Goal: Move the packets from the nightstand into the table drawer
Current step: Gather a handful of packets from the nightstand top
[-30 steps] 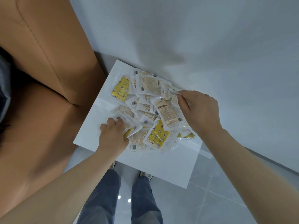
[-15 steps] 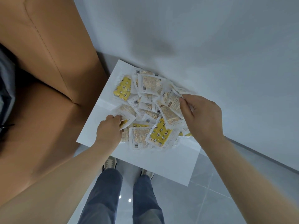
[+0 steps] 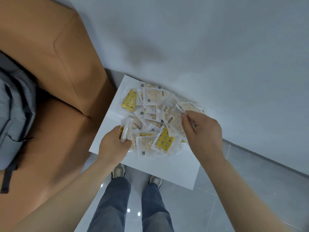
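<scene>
A heap of several small packets (image 3: 150, 104), white and yellow, lies on the white nightstand (image 3: 167, 166) against the wall. My left hand (image 3: 113, 144) grips a packet (image 3: 125, 129) at the heap's left edge, tilted up on its side. My right hand (image 3: 202, 131) pinches a white packet (image 3: 173, 116) on the heap's right side, lifted a little off the pile. A yellow star-patterned packet (image 3: 165, 141) lies just below that hand. No table drawer is in view.
A tan upholstered bed or headboard (image 3: 55, 77) fills the left, close against the nightstand. A grey bag (image 3: 13, 114) lies at the far left. The white wall (image 3: 217, 47) is behind. My legs and shoes (image 3: 118, 170) stand on grey tiles below.
My left hand has closed on a packet at the heap's left edge and tipped it upright. My right hand has pulled a white packet up off the pile.
</scene>
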Demonstrator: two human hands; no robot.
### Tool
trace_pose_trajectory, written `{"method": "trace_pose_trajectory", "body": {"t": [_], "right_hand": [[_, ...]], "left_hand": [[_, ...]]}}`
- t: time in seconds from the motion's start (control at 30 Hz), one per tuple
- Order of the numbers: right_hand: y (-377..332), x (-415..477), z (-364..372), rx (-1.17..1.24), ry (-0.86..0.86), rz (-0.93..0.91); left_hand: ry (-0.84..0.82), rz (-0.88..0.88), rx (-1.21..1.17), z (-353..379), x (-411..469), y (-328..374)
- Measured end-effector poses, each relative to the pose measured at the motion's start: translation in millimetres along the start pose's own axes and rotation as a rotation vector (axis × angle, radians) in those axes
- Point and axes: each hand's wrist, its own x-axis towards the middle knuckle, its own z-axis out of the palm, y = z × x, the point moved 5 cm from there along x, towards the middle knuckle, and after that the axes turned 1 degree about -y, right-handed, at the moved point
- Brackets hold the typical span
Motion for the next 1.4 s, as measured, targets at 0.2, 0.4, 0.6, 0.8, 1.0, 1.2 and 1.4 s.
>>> {"method": "trace_pose_trajectory", "body": {"t": [0.2,0.4,0.6,0.8,1.0,1.2,1.4], "right_hand": [[-24.6,-17.4,-40.1,0.032,-0.008,0.046],[-41.2,-36.9,-85.4,0.108,0.041,0.095],[-54.1,-65.7,-132.1,0.128,0.121,0.116],[-75.5,-91.7,-166.1,0.095,0.204,0.191],[-106.0,-121.6,-187.9,0.132,0.338,0.269],[-127.8,-159.9,-207.9,0.151,0.457,0.356],[-123.1,-221.5,-247.1,0.121,0.616,0.461]], "left_hand": [[0.015,-0.007,-0.115,-35.3,-37.7,44.4],[0.012,0.058,-0.177,-68.1,-78.2,91.1],[0.029,0.139,-0.186,-97.1,-119.6,130.3],[-0.052,0.257,-0.142,-131.3,-145.1,167.4],[-0.077,0.46,-0.033,-168.3,-163.5,198.6],[-0.141,0.6,0.052,-180.4,-182.7,220.1],[-0.255,0.758,0.11,-151.3,-229.7,262.3]]}}
